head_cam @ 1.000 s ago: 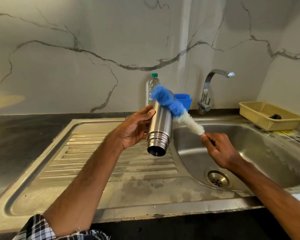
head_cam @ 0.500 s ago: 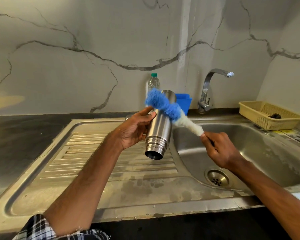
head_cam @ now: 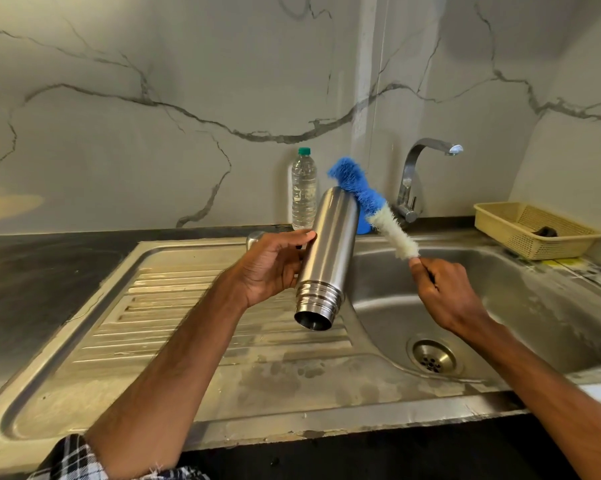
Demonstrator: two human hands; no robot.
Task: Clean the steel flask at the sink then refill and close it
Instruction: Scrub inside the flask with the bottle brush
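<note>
**Steel flask [head_cam: 326, 254] held tilted above the sink [head_cam: 534, 306], with the bottle brush [head_cam: 371, 206] at its closed end.**

The left grip [head_cam: 271, 268] curls round the flask's mid-body from the left, thumb along the wall. The open threaded mouth points down toward the camera and the closed end tips up and away. The right grip [head_cam: 444, 292] is closed on the brush handle just below the white bristles. The blue bristles lie against the flask's upper right edge. Half a second earlier they crossed its front; they now sit further right and higher. The flask has barely shifted.
</note>
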